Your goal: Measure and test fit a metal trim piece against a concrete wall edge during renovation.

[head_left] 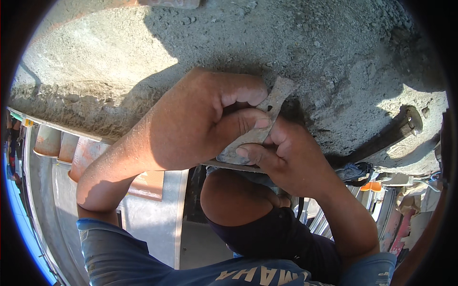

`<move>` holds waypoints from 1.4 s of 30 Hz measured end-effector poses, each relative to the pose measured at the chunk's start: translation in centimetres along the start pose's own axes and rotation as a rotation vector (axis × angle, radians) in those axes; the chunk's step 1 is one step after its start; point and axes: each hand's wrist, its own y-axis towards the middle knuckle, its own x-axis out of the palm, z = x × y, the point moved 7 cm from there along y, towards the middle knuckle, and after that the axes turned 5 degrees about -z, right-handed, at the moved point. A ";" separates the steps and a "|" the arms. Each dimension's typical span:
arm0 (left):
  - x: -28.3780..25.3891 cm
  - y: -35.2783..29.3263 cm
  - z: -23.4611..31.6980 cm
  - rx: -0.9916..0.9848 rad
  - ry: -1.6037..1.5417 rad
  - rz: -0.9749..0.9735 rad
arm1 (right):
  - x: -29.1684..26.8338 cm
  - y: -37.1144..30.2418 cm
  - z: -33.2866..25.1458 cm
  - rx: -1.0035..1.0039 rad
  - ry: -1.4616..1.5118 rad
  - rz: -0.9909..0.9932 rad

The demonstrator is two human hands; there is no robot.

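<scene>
In both of my hands is a flat, thin, dusty grey piece with a curved edge and a small dark hole (281,91); its exact kind I cannot make out. My left hand (200,114) pinches it from the left, thumb on its face and forefinger bent near the upper end. From below and to the right, my right hand (293,155) grips its lower part, with the thumb pressed on the face and the other fingers behind it. The piece is tilted, its upper end leaning right, just above a rough grey cement surface (229,28).
A dark rod or pipe (389,140) lies on the cement at the right. Beside the surface's near edge are an orange object (371,186) and dark crumpled cloth (353,171). Rusty curved sheets (88,155) stand lower left. My bent knee (234,195) is below my hands.
</scene>
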 end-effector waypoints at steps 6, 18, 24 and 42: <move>-0.1 -0.2 1.0 0.189 0.029 0.059 | -0.2 -0.3 -0.6 -0.131 -0.113 0.079; -0.4 -3.1 1.1 0.168 0.035 0.223 | 0.8 0.7 -2.8 -0.275 -0.182 0.057; -1.0 -1.6 0.7 0.146 0.018 0.194 | -0.1 0.8 -2.2 -0.272 -0.038 0.089; -0.7 -0.6 0.6 0.154 0.035 0.130 | 0.3 0.4 -0.9 -0.146 0.032 0.040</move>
